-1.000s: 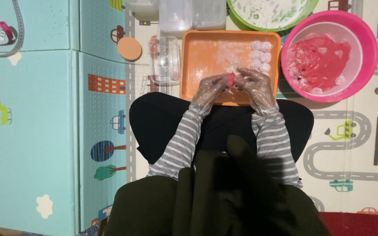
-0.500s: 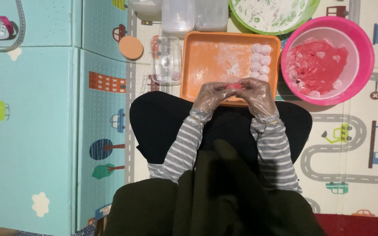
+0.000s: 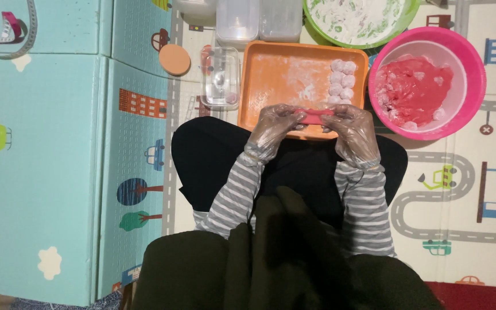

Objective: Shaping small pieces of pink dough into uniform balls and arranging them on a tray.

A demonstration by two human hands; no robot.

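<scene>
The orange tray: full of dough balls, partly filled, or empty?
Partly filled. The orange tray holds a small cluster of dough balls along its right side; the rest shows only floury bare surface.

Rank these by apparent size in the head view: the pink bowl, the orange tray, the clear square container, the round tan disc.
1. orange tray and pink bowl: too alike to rank
2. clear square container
3. round tan disc
</scene>
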